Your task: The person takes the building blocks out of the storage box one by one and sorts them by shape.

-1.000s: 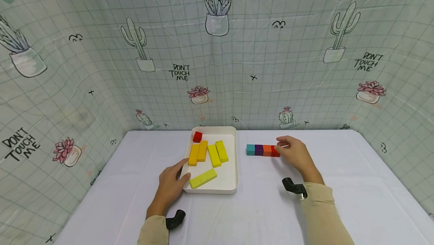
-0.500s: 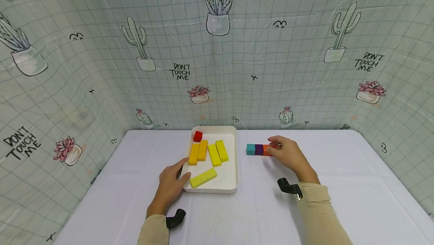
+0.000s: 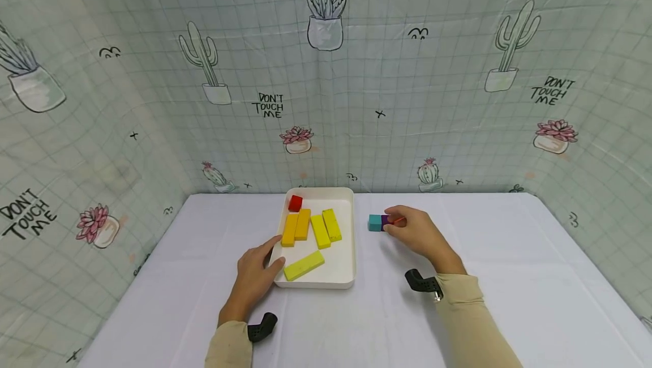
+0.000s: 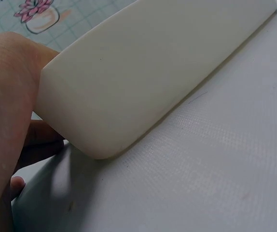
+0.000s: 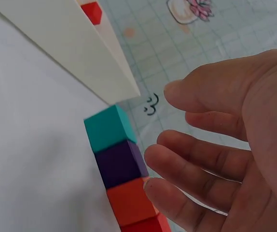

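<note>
My left hand (image 3: 253, 274) holds the near left edge of a white tray (image 3: 353, 243), its thumb at the rim. A red cube (image 3: 295, 204), two amber bar blocks (image 3: 289, 230), two yellow bar blocks (image 3: 321, 231) and a lime bar block (image 3: 304, 266) lie in the tray. Right of it, a teal cube (image 3: 374, 223), a purple cube (image 5: 121, 164), an orange cube (image 5: 132, 202) and a red cube (image 5: 145, 225) form a touching row. My right hand (image 3: 420, 235) hovers over this row with thumb and fingers apart and nothing between them. It covers the row's right part in the head view.
A white cloth (image 3: 387, 317) covers the table, and a patterned curtain (image 3: 377, 73) rises behind and at both sides. Each wrist carries a black camera mount, the left one (image 3: 262, 327) near the table's front. The tray's right wall stands close to the teal cube.
My right hand has moved left along the cube row, from the red end to over the purple cube. The left hand and the tray have stayed in place.
</note>
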A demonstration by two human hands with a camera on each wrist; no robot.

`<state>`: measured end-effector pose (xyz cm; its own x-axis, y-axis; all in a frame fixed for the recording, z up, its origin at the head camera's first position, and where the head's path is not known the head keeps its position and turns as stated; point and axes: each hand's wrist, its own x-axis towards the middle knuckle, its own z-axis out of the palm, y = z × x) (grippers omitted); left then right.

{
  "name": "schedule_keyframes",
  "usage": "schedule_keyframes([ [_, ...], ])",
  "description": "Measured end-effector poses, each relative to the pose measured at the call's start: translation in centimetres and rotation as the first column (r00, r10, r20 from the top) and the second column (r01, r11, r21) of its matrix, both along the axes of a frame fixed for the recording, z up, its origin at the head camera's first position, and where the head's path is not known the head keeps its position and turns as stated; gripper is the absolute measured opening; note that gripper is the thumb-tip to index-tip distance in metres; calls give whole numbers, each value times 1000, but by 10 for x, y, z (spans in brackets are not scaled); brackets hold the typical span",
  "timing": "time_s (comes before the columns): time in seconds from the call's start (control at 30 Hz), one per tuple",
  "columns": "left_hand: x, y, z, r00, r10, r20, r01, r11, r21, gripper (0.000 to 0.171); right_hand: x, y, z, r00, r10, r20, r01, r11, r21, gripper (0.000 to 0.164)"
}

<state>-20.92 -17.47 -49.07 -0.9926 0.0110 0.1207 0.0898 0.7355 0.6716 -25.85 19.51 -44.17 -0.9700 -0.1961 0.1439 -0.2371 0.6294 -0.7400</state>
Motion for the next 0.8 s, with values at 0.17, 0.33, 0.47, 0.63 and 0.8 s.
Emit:
schedule_keyframes([
  [0.17,0,-1,1,1000,4,-12,-4,1000,0,56,-2,-17,2,999,33,-10,-33,999,14,38],
  [0.33,1,-1,1,1000,2,-9,-2,1000,-9,56,-8,-31,4,995,93,-23,-91,991,96,36],
  [0.47,1,-1,3,1000,-1,-10,1,1000,0,56,-14,-40,14,990,135,-47,-125,977,175,35],
  [0.63,0,-1,3,1000,-5,-14,5,1000,-4,56,-24,-49,25,982,171,-77,-143,950,278,35],
  [0.8,0,-1,1,1000,2,-13,-2,1000,-11,56,-34,-61,31,980,186,-71,-156,937,312,37],
])
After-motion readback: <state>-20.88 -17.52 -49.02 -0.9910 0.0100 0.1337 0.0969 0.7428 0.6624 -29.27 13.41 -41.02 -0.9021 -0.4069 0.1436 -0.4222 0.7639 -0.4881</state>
